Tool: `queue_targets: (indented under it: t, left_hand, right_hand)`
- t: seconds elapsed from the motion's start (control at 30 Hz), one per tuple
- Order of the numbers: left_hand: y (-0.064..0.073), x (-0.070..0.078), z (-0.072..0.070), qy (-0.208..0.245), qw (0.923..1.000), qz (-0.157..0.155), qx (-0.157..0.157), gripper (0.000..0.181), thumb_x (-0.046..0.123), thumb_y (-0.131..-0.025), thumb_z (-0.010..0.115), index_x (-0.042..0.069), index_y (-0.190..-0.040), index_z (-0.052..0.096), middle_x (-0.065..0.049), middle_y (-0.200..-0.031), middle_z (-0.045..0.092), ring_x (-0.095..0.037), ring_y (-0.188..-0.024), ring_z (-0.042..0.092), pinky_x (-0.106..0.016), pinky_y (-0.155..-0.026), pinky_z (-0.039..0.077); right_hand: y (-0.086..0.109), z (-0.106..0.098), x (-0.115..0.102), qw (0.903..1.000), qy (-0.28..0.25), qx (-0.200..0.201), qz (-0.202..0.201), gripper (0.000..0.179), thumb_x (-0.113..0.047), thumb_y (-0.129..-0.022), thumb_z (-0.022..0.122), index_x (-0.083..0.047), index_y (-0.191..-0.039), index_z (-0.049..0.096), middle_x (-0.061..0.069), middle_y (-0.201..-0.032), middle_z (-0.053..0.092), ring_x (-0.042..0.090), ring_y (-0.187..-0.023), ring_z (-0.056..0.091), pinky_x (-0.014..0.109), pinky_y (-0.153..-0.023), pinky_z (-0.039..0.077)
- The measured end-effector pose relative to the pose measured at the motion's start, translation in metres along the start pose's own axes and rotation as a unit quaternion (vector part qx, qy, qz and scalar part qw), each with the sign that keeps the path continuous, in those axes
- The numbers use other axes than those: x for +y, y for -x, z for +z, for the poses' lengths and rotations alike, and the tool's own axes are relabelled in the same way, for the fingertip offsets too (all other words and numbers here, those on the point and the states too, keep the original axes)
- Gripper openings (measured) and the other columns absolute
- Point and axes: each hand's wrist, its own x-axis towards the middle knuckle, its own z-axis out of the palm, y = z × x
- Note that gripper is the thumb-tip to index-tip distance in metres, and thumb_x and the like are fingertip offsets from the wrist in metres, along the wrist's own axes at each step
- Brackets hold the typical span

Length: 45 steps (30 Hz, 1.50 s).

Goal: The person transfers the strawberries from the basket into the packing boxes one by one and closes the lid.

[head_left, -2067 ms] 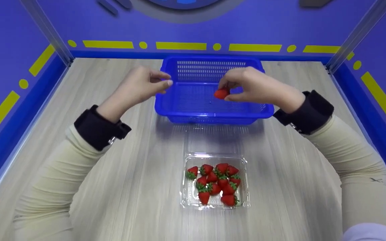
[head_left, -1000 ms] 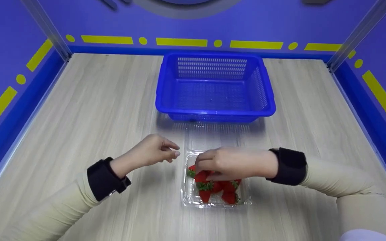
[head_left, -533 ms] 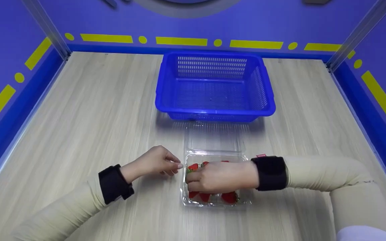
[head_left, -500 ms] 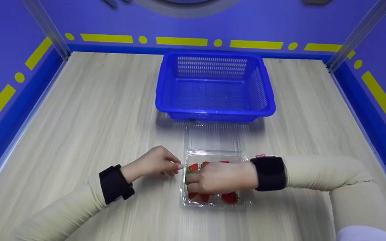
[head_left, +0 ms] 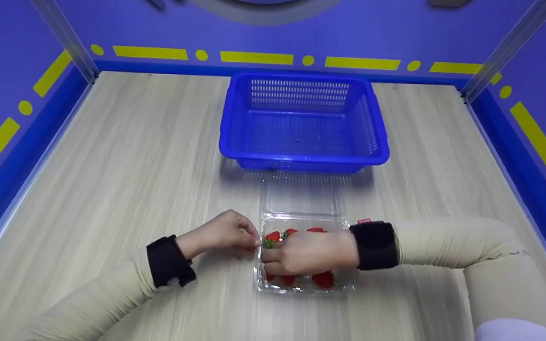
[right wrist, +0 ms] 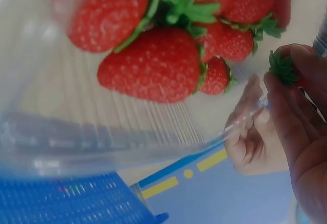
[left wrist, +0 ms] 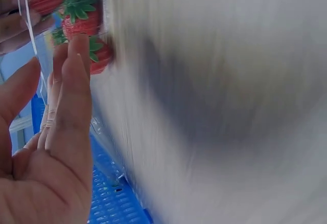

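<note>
A clear plastic punnet (head_left: pixel 305 290) stands on the table with several red strawberries (head_left: pixel 323 279) in it. My right hand (head_left: pixel 312 252) reaches down inside it and hides many of the berries. In the right wrist view its finger and thumb pinch a strawberry (right wrist: pixel 282 69) by the leafy end. My left hand (head_left: pixel 225 231) is at the punnet's left side, fingertips right at the rim. The left wrist view has those fingers nearly straight along the outside of the wall, the thumb apart from them, with strawberries (left wrist: pixel 80 19) just beyond.
Behind the punnet, its see-through lid (head_left: pixel 301 196) lies folded back toward a blue plastic basket (head_left: pixel 305 158) with slotted sides. Blue panels (head_left: pixel 372 28) with yellow markings enclose the wooden table (head_left: pixel 150 142) at the back and both sides.
My right hand let a strawberry go from over the basket and came back down into the punnet, where it pinches a strawberry. My left hand moved from the basket's left side to the punnet's rim.
</note>
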Motion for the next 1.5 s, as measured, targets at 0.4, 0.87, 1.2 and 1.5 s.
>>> queue_targets:
  t: [0.4,0.87,1.2,1.5]
  left_hand:
    - [0.0,0.001,0.004,0.11,0.9918,-0.058,-0.029,0.009,0.002,-0.092,0.07,-0.005,-0.095,0.073,0.004,-0.068,0.072,-0.005,-0.06,0.068,-0.018,-0.061,0.061]
    - [0.002,0.004,0.002,0.099,0.9942,-0.04,-0.013,0.007,0.0,-0.091,0.067,-0.004,-0.091,0.072,0.0,-0.071,0.075,-0.004,-0.059,0.068,-0.019,-0.061,0.062]
    - [0.01,0.006,0.004,-0.061,0.9978,0.026,0.004,0.021,0.016,-0.095,0.069,-0.003,-0.104,0.072,-0.017,-0.089,0.076,-0.014,-0.075,0.068,-0.019,-0.065,0.053]
    - [0.03,0.032,-0.023,-0.177,0.9828,0.049,-0.02,0.041,0.027,-0.101,0.062,-0.002,-0.13,0.065,-0.019,-0.12,0.075,-0.03,-0.109,0.073,-0.045,-0.101,0.059]
  right_hand:
    - [-0.009,0.006,0.002,0.999,-0.032,-0.008,-0.032,0.009,-0.015,-0.093,0.066,-0.019,-0.101,0.067,-0.007,-0.096,0.064,0.005,-0.081,0.066,0.015,-0.067,0.056]
    - [-0.003,0.019,0.003,0.9973,0.056,0.025,-0.039,0.027,-0.022,-0.094,0.067,-0.023,-0.121,0.071,-0.011,-0.112,0.07,0.002,-0.089,0.067,0.015,-0.074,0.06]
    - [0.0,0.02,0.003,0.9989,0.025,0.013,-0.037,0.033,-0.02,-0.094,0.066,-0.023,-0.127,0.066,-0.009,-0.12,0.07,0.005,-0.099,0.068,0.016,-0.076,0.06]
    - [0.019,-0.006,0.014,0.997,-0.075,-0.017,0.007,0.025,-0.013,-0.093,0.069,-0.017,-0.118,0.072,-0.005,-0.113,0.074,0.007,-0.1,0.071,0.016,-0.082,0.06]
